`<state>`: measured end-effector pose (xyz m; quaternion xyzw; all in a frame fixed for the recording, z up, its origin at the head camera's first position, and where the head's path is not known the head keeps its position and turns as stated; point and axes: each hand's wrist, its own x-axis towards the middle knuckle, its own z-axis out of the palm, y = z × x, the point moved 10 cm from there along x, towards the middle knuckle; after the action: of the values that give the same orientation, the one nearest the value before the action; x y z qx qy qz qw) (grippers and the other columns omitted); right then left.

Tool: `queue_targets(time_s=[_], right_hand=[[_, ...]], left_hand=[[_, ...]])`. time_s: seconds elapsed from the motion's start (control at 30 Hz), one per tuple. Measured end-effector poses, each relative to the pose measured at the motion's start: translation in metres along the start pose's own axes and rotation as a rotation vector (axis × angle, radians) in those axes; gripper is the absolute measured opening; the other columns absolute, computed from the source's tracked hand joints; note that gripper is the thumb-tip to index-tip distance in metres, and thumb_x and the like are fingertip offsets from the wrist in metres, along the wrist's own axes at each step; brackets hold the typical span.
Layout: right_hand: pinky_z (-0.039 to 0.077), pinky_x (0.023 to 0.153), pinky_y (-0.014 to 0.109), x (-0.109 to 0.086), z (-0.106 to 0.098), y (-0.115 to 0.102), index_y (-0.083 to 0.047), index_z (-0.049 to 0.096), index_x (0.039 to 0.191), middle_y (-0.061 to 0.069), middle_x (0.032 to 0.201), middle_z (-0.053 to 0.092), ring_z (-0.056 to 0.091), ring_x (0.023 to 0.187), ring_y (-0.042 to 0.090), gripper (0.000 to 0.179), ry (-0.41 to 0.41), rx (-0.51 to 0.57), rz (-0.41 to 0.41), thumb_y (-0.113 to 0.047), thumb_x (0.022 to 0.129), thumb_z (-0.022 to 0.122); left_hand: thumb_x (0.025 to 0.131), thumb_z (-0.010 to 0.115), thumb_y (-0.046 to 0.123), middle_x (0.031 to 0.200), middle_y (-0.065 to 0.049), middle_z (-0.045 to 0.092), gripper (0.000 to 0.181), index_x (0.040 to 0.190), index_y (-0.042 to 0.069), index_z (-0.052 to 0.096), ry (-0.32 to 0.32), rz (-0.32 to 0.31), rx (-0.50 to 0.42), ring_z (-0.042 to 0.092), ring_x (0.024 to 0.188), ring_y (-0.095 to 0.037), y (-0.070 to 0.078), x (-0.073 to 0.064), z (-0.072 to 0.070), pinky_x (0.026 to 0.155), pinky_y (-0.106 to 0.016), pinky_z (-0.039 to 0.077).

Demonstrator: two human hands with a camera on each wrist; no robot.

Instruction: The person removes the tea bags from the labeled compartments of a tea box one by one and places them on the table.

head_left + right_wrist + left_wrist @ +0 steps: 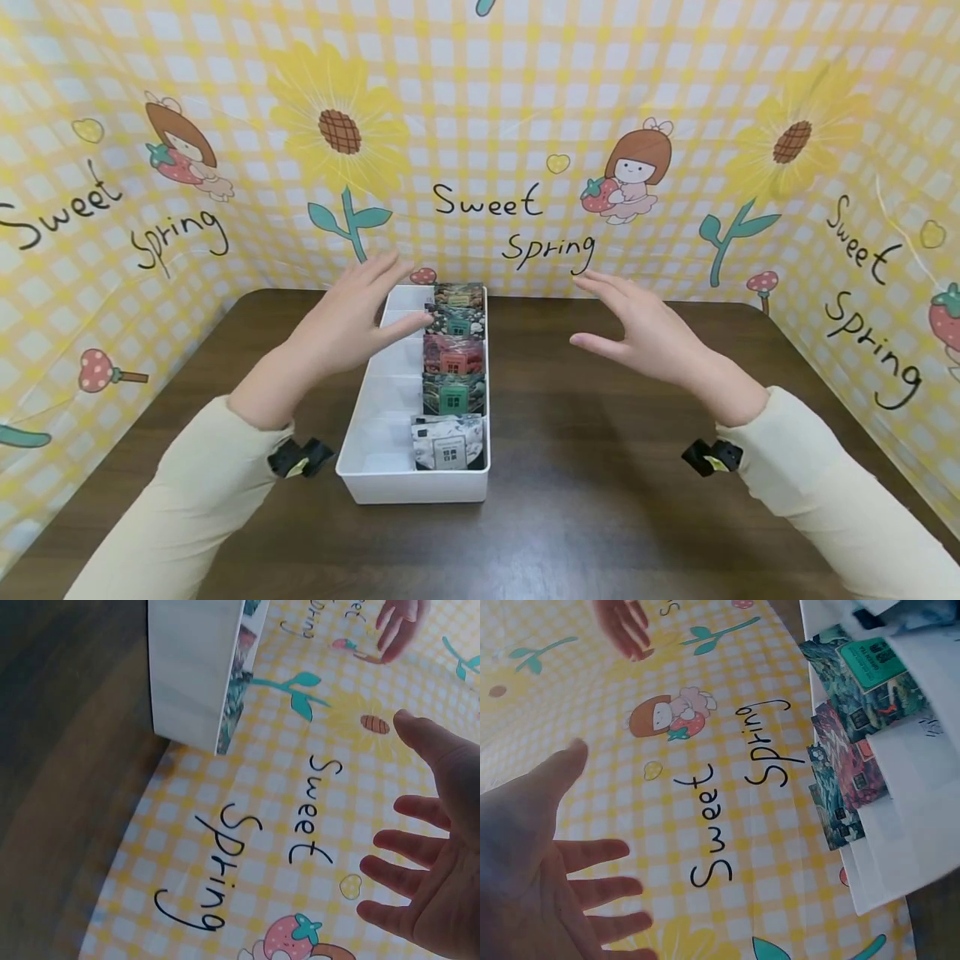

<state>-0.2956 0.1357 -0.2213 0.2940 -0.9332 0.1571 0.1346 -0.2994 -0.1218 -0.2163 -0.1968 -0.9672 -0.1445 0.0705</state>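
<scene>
A long white divided box (416,487) stands on the table, left of the middle. Along its right side are several upright sachets in a row: a white sachet (448,445) at the front, then a green sachet (453,395), a red sachet (453,357) and darker ones behind. My left hand (348,321) is held above the left side of the box, fingers straight and thumb spread, holding nothing. In the head view its thumb overlaps the rear sachets. My right hand (641,329) hovers over the table right of the box, fingers extended, also holding nothing.
The dark wooden table (585,500) is enclosed at the back and both sides by a yellow checked cloth (495,108) printed with flowers and lettering. A small black device (300,458) is worn at the left wrist, another black device (712,457) at the right.
</scene>
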Motion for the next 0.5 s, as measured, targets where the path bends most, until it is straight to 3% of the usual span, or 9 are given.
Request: queue_targets(time_s=[0.27,0.5], right_hand=[[0.041,0.103,0.049,-0.019,0.006,-0.012,-0.006,0.053,0.131,0.014,0.136,0.053,0.049,0.126,0.032,0.057,0.088,0.126,-0.072,-0.025,0.081,0.073],[0.048,0.094,0.043,-0.031,0.013,-0.023,-0.004,0.061,0.12,0.012,0.122,0.064,0.059,0.113,0.026,0.049,0.21,0.202,-0.195,-0.015,0.075,0.078]], left_hand=[[0.092,0.05,0.051,0.153,-0.019,0.026,0.068,0.142,0.007,0.038,-0.058,-0.033,-0.065,0.026,0.139,-0.041,-0.019,-0.029,0.011,0.109,-0.059,0.026],[0.093,0.053,0.042,0.147,-0.022,0.035,0.058,0.137,0.005,0.044,-0.068,-0.036,-0.119,0.033,0.135,-0.041,-0.043,-0.039,0.029,0.108,-0.058,0.03]])
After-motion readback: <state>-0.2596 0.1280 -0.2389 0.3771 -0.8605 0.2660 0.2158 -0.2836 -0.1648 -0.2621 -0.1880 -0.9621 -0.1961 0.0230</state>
